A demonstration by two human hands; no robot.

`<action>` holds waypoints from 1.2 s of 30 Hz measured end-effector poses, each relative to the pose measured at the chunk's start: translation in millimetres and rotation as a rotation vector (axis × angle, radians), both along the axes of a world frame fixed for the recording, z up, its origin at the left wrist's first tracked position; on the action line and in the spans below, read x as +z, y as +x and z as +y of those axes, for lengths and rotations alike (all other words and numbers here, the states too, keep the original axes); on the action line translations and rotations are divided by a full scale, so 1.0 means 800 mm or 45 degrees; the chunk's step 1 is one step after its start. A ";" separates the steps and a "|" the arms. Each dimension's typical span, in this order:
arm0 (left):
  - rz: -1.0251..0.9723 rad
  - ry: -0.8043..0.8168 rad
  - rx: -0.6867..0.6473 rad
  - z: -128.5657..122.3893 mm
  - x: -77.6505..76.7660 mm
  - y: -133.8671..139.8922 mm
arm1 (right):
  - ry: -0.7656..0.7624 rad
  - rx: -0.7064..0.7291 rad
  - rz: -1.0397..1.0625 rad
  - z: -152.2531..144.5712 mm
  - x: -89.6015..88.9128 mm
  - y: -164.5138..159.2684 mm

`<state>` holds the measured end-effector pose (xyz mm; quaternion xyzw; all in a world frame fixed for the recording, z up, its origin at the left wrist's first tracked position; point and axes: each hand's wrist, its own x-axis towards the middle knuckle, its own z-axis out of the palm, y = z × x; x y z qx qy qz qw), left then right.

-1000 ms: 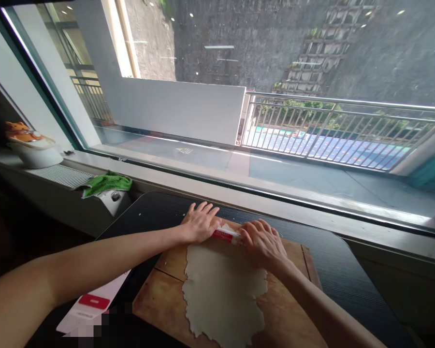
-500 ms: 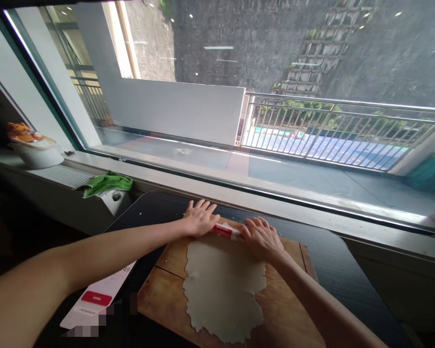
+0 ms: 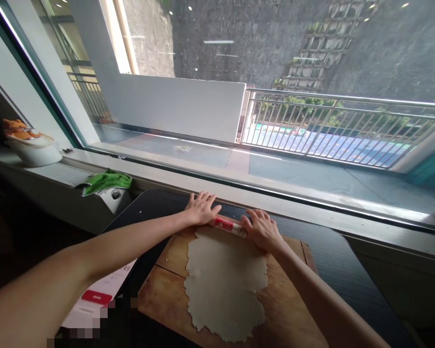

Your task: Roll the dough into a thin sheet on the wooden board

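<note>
A rolling pin (image 3: 229,225) with a red and white wrap lies across the far edge of a wide, thin sheet of dough (image 3: 224,285). The dough's edges are ragged. Underneath is a wooden board (image 3: 166,290). My left hand (image 3: 202,209) rests on the pin's left end, its fingers stretched out and spread beyond it. My right hand (image 3: 261,229) presses the right end with the palm, fingers extended forward. Both hands cover the pin's ends, so only its middle shows.
The board sits on a black table (image 3: 333,261) against a window sill (image 3: 293,208). A sheet with a red block (image 3: 97,297) lies left, under my left forearm. Further left are a green cloth (image 3: 107,181) and a white pot (image 3: 34,151) on a ledge.
My hands and the rolling pin have moved slightly forward, to the far end of the dough. More of the dough's far part shows. The view has shifted a little.
</note>
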<state>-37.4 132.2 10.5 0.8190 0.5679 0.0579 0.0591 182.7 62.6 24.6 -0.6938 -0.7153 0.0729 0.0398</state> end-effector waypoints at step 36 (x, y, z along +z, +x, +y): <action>-0.192 0.368 0.007 -0.166 0.052 -0.032 | 0.328 -0.129 0.116 -0.164 0.042 -0.060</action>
